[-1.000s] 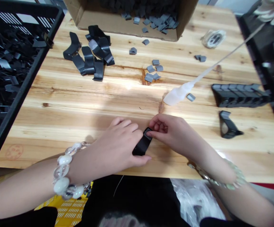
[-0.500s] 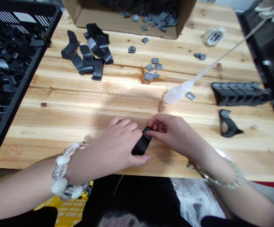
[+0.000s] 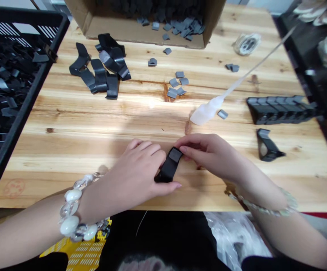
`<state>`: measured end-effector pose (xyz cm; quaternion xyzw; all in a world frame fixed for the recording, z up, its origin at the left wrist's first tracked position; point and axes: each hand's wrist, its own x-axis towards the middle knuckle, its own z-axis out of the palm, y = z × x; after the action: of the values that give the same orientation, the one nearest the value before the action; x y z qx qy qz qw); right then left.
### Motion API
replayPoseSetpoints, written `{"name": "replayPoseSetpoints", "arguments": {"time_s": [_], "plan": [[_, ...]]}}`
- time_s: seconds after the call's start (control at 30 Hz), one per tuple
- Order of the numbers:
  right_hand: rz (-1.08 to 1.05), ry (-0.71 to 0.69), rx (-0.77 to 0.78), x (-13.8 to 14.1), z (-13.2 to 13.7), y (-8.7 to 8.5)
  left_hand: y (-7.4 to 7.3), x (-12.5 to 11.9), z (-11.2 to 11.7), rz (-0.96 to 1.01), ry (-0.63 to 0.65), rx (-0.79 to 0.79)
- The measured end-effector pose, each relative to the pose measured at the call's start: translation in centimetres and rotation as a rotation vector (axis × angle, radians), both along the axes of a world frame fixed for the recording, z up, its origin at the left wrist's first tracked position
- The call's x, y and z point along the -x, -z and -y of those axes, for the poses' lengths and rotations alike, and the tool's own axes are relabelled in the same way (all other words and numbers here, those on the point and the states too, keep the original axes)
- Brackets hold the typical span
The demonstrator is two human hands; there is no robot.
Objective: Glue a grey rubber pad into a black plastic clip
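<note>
My left hand (image 3: 136, 171) is closed around a black plastic clip (image 3: 169, 169) that rests on the wooden table (image 3: 101, 128) near its front edge. A small grey pad (image 3: 175, 154) sits on the clip's far end. My right hand (image 3: 211, 152) pinches that end, fingertips on the pad. Both wrists wear bead bracelets.
A pile of black clips (image 3: 103, 69) lies at the back left beside a black crate (image 3: 8, 86) full of them. A cardboard box (image 3: 149, 17) of grey pads stands at the back, with loose pads (image 3: 176, 84) before it. A squeeze bottle (image 3: 207, 112), a row of finished clips (image 3: 279, 109) and one single clip (image 3: 266, 148) lie right.
The right fingers have shifted from over the clip's end to its right side, so the grey pad shows on top. The left hand keeps its grip. The view has tipped slightly.
</note>
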<state>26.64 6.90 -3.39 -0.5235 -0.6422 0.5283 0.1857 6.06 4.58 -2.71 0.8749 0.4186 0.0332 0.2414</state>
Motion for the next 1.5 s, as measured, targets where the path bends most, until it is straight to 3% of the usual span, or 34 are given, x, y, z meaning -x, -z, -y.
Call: {"name": "replayPoseSetpoints", "arguments": {"time_s": [0.13, 0.27, 0.43, 0.53, 0.8, 1.5], "plan": [[-0.259, 0.129, 0.113, -0.1, 0.1, -0.1, -0.2, 0.1, 0.0, 0.143, -0.156, 0.089], [-0.402, 0.193, 0.073, 0.1, 0.3, -0.7, 0.2, 0.4, 0.0, 0.352, -0.261, 0.397], [-0.409, 0.155, 0.189, 0.7, 0.7, -1.4, 0.7, 0.1, -0.5, 0.688, -0.252, 0.742], [-0.423, 0.117, 0.254, 0.8, 0.9, -1.4, 0.4, -0.2, -0.9, 0.769, -0.293, 0.885], [-0.447, 0.035, 0.338, 0.6, 0.6, -1.4, 0.4, -0.2, -1.6, 0.706, -0.360, 0.813], [-0.484, 0.064, 0.391, 0.9, 0.6, -1.3, 0.1, -0.2, -1.8, 0.705, -0.400, 0.822]]}}
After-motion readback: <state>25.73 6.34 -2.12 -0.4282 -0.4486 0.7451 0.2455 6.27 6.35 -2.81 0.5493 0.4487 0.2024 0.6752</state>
